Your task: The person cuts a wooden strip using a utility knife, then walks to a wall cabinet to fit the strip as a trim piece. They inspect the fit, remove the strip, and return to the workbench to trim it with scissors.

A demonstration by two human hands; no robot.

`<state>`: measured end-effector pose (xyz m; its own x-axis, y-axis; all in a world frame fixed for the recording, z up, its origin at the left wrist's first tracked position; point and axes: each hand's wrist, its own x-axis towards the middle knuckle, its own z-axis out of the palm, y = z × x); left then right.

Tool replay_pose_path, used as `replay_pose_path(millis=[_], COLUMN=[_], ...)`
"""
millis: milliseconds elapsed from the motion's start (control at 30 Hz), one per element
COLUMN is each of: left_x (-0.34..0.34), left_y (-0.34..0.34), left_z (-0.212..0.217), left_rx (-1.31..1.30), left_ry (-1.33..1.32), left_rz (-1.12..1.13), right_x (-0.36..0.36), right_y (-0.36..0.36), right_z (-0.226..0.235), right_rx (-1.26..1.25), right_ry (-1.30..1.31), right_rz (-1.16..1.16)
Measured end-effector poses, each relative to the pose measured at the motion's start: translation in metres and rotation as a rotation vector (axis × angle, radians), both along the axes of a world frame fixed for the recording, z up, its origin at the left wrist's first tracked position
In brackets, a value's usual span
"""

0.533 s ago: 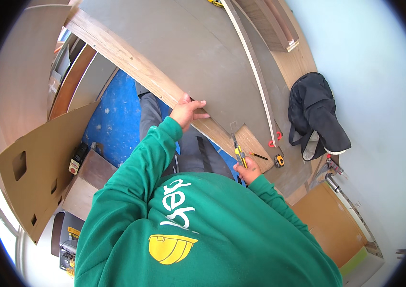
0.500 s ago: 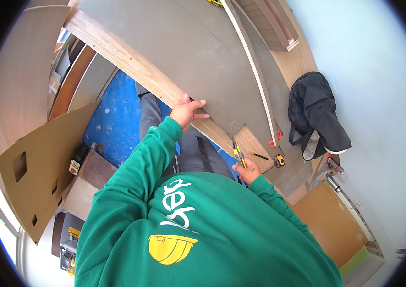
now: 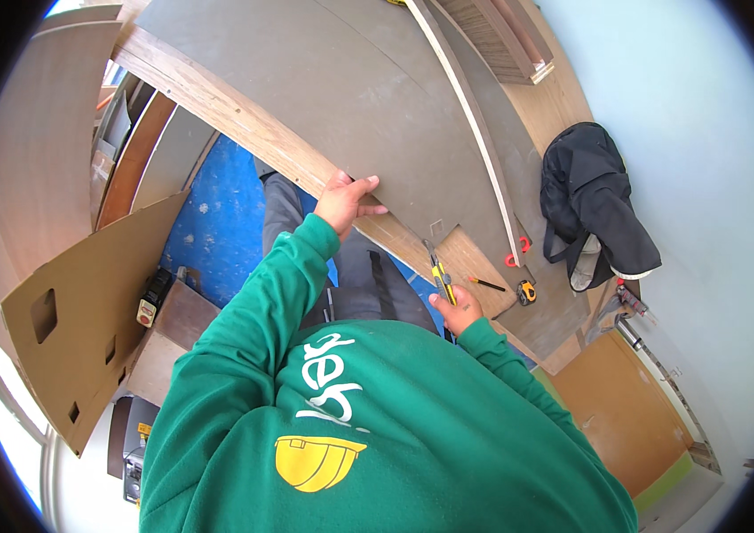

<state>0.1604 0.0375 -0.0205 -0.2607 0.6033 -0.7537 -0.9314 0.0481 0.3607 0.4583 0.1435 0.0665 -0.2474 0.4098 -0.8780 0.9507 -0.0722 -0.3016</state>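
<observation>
Yellow utility knife (image 3: 437,277) in right-hand fingers (image 3: 450,306)

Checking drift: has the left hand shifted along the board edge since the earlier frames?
No. The left hand grips the same spot on the wooden board edge, equally far from the red clamp.

We count two hands: our left hand (image 3: 346,200) gripping the near edge of one grey panel (image 3: 324,89), and our right hand (image 3: 455,311) closed around one yellow-and-black utility knife (image 3: 436,271). Just beyond the right fingertips lie one pencil (image 3: 486,283) and one small tape measure (image 3: 526,291), with one red clamp (image 3: 516,258) a little farther out. One dark jacket (image 3: 595,200) hangs well right of the fingers, and one brown cut-out board (image 3: 84,311) leans far to their left.
</observation>
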Motion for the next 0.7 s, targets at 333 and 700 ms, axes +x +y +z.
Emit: replay_pose_path(millis=[333,700], left_x=[-0.001,0.001], left_y=[0.002,0.001], left_z=[0.000,0.002], left_rx=[-0.028,-0.049], left_ry=[-0.004,0.059], left_rz=[0.008,0.014], right_x=[-0.023,-0.018], right_y=[-0.007,-0.010], right_z=[0.003,0.010], right_rx=[0.011,0.029], right_ry=[-0.047,-0.069], right_rz=[-0.078,-0.087])
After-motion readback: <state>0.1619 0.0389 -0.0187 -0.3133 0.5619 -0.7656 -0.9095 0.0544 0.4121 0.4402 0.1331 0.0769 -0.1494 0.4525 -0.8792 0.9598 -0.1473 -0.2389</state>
